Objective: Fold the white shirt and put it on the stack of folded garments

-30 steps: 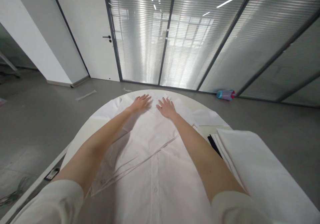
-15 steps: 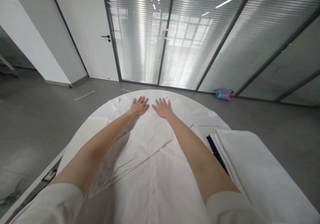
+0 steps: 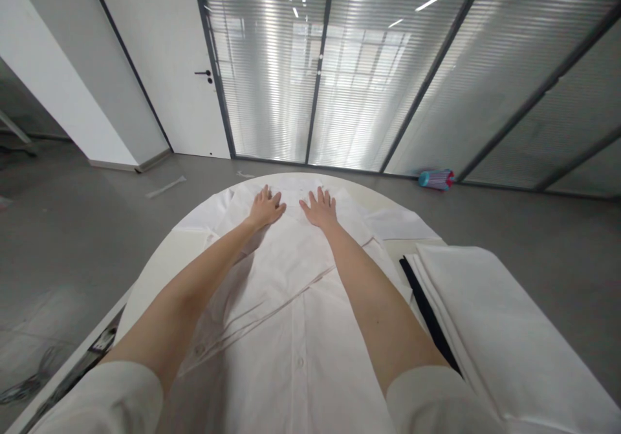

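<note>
A white button-up shirt point(image 3: 291, 246) lies spread over the rounded table point(image 3: 160, 279), its folded sleeve or hem edge running diagonally across the middle. Near the table's far end my left hand point(image 3: 266, 207) rests on the cloth, fingers apart and somewhat bent. My right hand point(image 3: 319, 209) lies flat beside it with its fingers spread, touching the same shirt. Between the two hands is a narrow strip of white fabric. Neither hand grips anything.
To the right is a stack of folded white cloth point(image 3: 485, 304) with a dark piece point(image 3: 431, 311) along its edge. A power socket strip point(image 3: 104, 340) is set at the table's left side. A blue and striped bundle point(image 3: 435, 179) lies on the floor by the glass wall.
My hands have moved slightly apart on the shirt. The left fingers are more bent than before, while the shirt looks much the same.
</note>
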The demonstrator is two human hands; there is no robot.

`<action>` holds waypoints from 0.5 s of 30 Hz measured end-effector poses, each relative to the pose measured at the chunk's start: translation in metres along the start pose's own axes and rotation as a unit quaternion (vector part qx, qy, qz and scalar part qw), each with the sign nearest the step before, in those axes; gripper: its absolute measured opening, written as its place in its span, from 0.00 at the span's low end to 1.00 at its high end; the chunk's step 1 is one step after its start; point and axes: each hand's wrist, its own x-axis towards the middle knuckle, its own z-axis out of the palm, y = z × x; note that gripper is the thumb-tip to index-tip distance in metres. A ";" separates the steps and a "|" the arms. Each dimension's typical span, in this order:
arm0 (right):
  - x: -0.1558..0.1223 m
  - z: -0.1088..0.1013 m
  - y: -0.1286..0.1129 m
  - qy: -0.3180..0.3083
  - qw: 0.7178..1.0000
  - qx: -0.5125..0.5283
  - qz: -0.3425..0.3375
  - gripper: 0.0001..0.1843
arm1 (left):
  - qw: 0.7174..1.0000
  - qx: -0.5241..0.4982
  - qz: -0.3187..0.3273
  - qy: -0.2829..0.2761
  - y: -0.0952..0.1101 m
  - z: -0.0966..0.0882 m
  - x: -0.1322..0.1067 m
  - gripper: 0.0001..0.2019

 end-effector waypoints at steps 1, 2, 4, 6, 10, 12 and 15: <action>-0.002 0.001 0.000 0.026 1.000 -0.001 0.010 0.38 | 1.000 0.001 -0.006 0.011 0.000 0.001 0.000 0.26; -0.003 0.002 0.000 0.050 0.999 -0.001 0.020 0.37 | 1.000 0.002 -0.010 0.017 -0.001 0.001 -0.001 0.25; -0.006 0.003 0.000 0.078 0.996 0.002 0.031 0.36 | 1.000 0.011 -0.015 0.017 -0.001 0.002 -0.002 0.25; -0.008 0.004 0.000 0.076 0.997 0.000 0.029 0.36 | 1.000 0.022 -0.015 0.006 0.001 0.001 -0.002 0.27; -0.007 0.004 -0.005 0.094 0.995 -0.027 0.016 0.37 | 0.998 0.054 -0.012 0.017 0.008 -0.001 0.004 0.29; -0.004 0.004 -0.007 0.081 0.996 -0.031 -0.008 0.38 | 0.998 0.062 -0.005 0.020 0.011 0.000 0.011 0.30; 0.001 0.005 -0.008 -0.006 0.999 -0.011 -0.030 0.41 | 0.998 0.047 0.000 -0.050 0.011 0.005 0.021 0.33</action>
